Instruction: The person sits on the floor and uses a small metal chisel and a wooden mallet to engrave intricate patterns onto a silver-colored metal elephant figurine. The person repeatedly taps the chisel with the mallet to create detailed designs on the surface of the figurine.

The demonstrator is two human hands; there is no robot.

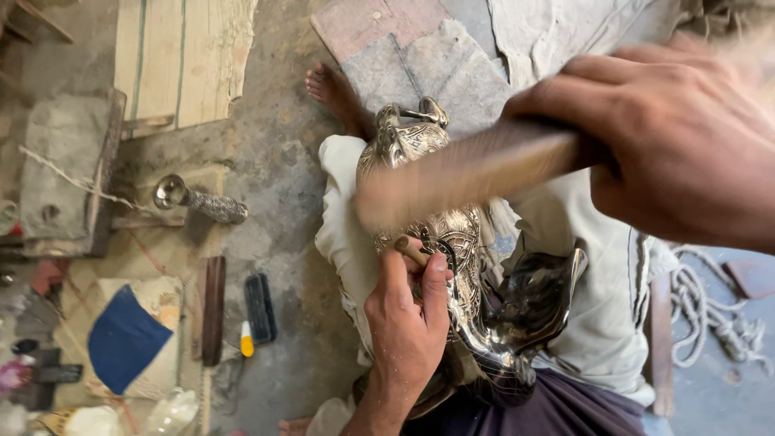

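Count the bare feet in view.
1. A bare foot rests on the concrete floor just beyond the ornate silver vessel on the lap. A second may be hidden under the cloth and vessel.

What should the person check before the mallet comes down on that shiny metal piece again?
1. Punch gripped firmly in the left hand: ok.
2. Punch tip seated on the embossed metal piece: cannot tell, fingers hide it.
3. Wooden mallet held securely in the right hand: ok, though blurred.
4. Metal piece steady on the lap: ok, it rests along the cloth-covered legs.
5. Left fingertips clear of the punch's struck end: not ok, they sit close beside it.
6. Bare foot out of the swing path: ok.
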